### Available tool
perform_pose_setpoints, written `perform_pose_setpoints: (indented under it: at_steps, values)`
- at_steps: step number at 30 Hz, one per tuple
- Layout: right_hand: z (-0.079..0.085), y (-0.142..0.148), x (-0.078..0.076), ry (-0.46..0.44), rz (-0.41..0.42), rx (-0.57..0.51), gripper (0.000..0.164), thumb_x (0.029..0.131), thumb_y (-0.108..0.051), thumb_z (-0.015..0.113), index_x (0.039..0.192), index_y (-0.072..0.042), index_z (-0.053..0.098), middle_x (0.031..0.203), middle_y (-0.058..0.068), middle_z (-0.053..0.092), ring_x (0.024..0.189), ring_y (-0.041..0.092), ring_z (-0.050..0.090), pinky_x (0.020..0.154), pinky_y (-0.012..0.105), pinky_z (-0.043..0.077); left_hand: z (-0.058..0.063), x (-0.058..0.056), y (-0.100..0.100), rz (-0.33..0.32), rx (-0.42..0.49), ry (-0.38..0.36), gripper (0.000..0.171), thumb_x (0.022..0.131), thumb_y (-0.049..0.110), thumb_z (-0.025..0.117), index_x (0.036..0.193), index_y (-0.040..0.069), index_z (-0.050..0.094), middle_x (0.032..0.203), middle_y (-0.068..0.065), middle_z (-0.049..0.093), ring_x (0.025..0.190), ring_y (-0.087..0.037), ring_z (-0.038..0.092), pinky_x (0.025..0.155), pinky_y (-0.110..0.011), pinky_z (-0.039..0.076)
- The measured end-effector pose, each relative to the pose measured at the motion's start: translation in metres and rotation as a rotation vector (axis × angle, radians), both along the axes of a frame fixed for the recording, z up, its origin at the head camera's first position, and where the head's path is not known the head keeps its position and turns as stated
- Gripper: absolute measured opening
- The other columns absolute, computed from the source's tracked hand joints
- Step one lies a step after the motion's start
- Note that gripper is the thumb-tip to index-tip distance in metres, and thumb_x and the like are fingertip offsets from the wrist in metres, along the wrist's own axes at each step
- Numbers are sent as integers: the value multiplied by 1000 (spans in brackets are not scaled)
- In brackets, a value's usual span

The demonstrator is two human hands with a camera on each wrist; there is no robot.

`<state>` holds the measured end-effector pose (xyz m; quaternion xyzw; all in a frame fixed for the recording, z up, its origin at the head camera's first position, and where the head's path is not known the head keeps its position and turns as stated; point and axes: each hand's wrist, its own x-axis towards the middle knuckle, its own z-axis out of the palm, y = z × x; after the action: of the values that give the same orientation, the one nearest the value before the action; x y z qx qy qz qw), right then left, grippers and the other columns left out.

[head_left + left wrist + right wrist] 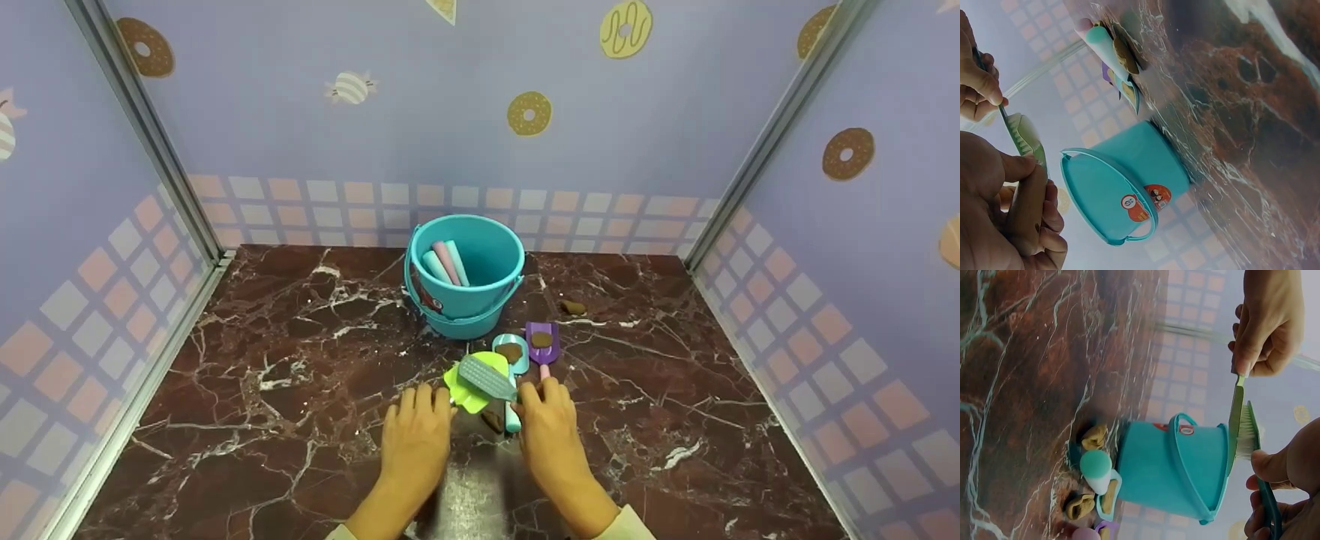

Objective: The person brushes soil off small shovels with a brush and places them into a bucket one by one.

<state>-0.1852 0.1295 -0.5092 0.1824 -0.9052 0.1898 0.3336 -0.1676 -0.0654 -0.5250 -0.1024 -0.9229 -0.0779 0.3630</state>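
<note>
My left hand (pixel 416 435) grips the handle of a lime-green sand toy (pixel 472 401) with a wavy edge. In the left wrist view that handle (pixel 1027 211) looks brownish and thick. A brush (pixel 486 377) with a dark green handle is held in my right hand (pixel 553 435). Its pale bristles (pixel 1245 439) face the green toy and appear to touch it in the right wrist view. Both tools are raised above the table, in front of the turquoise bucket (pixel 469 300).
Inside the bucket stand several pale and pink handles (pixel 446 262). A light-blue shovel (pixel 520 362) and a purple shovel (pixel 553 352) lie on the marbled table (pixel 300 465), each bearing a brown lump. Another brown lump (pixel 573 307) lies right of the bucket. Patterned walls (pixel 450 150) enclose the table.
</note>
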Motion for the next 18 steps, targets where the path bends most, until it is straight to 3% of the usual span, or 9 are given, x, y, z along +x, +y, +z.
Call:
perform_pose_setpoints:
  at_steps: [5, 10, 14, 18]
  values:
    - [1, 5, -7, 4, -20, -27, 28, 79, -8, 84, 88, -6, 57, 81, 7, 44, 70, 26, 45, 62, 41, 42, -1, 0, 2, 0, 5, 1, 33, 88, 34, 69, 96, 2, 66, 87, -12, 62, 78, -29, 59, 54, -39, 44]
    - [5, 7, -9, -32, -19, -75, 21, 86, -8, 78, 88, -5, 57, 82, 7, 42, 73, 23, 43, 64, 41, 45, -1, -1, 5, 21, 17, -36, 32, 86, 31, 73, 98, 2, 66, 89, -13, 62, 80, -30, 60, 57, -40, 46]
    - [9, 3, -3, -25, 29, -99, 19, 87, -13, 77, 91, -5, 60, 84, 6, 45, 77, 22, 48, 65, 37, 48, -1, -1, 7, 38, 33, -65, 33, 83, 28, 78, 97, 1, 63, 90, -14, 61, 81, -30, 59, 58, -40, 47]
    - [8, -2, 2, -49, 86, -38, 21, 85, -13, 79, 88, -8, 59, 84, 3, 45, 76, 20, 48, 64, 33, 46, 1, 0, 9, 41, 42, -63, 34, 82, 28, 79, 94, 2, 60, 88, -12, 59, 77, -29, 56, 56, -39, 44]
